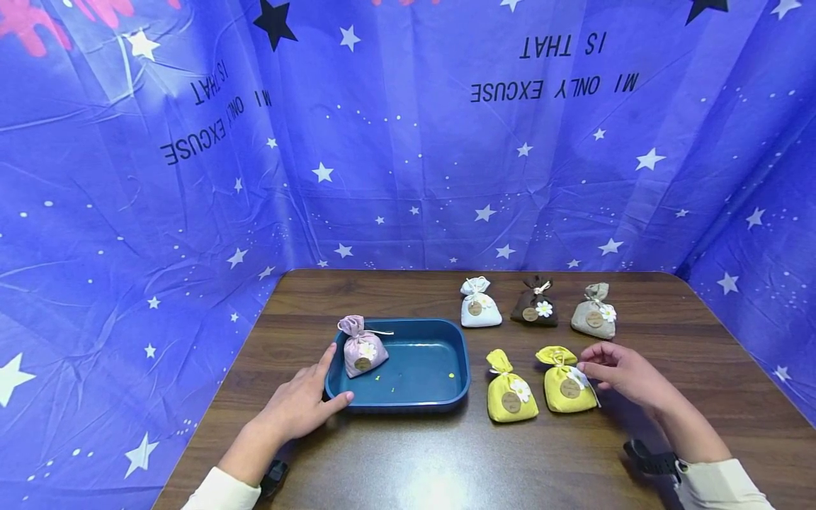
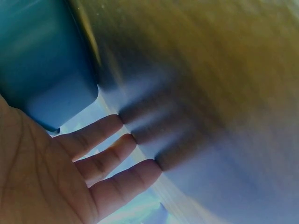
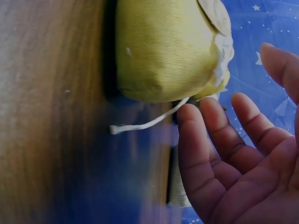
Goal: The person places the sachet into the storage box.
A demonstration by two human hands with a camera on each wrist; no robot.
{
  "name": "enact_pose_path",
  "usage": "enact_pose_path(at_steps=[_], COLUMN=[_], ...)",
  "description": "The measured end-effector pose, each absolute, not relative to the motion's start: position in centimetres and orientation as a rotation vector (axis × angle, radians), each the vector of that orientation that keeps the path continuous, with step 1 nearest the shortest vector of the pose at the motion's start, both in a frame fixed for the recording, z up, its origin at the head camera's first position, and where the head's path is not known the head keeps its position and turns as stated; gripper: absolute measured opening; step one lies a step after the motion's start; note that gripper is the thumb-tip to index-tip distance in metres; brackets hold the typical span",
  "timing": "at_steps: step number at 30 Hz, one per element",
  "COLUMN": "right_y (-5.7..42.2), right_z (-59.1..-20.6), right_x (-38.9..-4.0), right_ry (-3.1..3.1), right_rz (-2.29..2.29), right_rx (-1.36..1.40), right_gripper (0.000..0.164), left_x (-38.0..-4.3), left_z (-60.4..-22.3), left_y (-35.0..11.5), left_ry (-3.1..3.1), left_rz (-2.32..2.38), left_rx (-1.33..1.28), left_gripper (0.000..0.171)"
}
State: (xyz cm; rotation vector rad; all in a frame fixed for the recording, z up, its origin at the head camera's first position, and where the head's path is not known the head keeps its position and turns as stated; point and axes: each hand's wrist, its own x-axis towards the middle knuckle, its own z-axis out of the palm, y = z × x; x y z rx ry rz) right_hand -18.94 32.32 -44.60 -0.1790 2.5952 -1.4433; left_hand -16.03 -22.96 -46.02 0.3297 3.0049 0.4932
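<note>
At the blue basin's (image 1: 408, 407) left end, my left hand (image 1: 299, 404) touches the rim, fingers along the side and thumb at the front corner. Its spread fingers (image 2: 124, 184) meet the wooden table in the left wrist view. A pink drawstring sachet (image 1: 366, 352) with a flower and round tag leans inside the basin's left end. My right hand (image 1: 627, 375) is beside the right yellow sachet (image 1: 569, 398), fingers loosely bent and nothing gripped. In the right wrist view, the fingertips are close to that sachet's (image 3: 163, 51) white cord (image 3: 149, 122); contact is unclear.
Another yellow sachet (image 1: 512, 401) lies between the basin and the right yellow one. Behind stand a white sachet (image 1: 481, 312), a dark brown sachet (image 1: 534, 303) and a beige sachet (image 1: 593, 315). A blue star-printed curtain (image 1: 408, 142) surrounds the wooden table (image 1: 382, 453).
</note>
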Motion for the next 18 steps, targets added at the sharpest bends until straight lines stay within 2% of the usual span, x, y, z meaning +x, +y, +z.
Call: enact_pose_path(at_steps=[18], right_y=[32.2], right_z=[-46.0], right_x=[-18.7], right_ry=[2.505], right_rz=[-1.427], right_rx=[-0.134], right_gripper=[0.033], left_x=[-15.8], left_z=[-45.8], left_y=[-22.9], left_ry=[3.022], left_rz=[0.488], left_rx=[0.347], left_gripper=[0.096])
